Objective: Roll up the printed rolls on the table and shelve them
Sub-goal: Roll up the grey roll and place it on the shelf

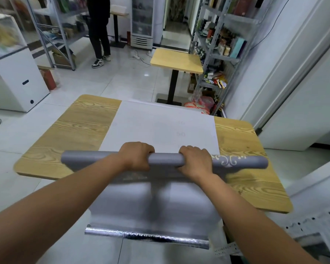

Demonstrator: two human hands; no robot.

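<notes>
- Currently the grey printed roll [166, 161] lies crosswise over the middle of the wood-grain tabletop [80, 128], wound into a long tight tube that reaches past the sheet beneath it on both sides.
- The left hand [136, 156] and right hand [195, 161] both clasp it from above, close together near its centre, with fingers curled over the far side. That paired central grip probably keeps the winding from springing loose and balances the tube for a lift.
- A soft shadow sits under the tube. Whether it rests on the sheet or hangs just above it cannot be told.
- A white scrollwork ornament [231, 161] shows on the right part of the tube. It is pattern only, with no words.
- Beneath lies a white sheet [160, 126], plain side up, running from the far edge and hanging over the near edge. It ends there in a crinkled silvery curl [147, 235] and looks like the next piece to roll.
- Faint grey marks show on the sheet right of centre. One seems to read "50"; the rest are too pale to read.
- Far right stands a metal shelving rack [211, 46] stocked with boxes and packets, their labels blurred beyond reading. It is a likely place for shelving.
- Beyond the tabletop are a small wooden table [176, 60] and, far left, a standing person [99, 25].
</notes>
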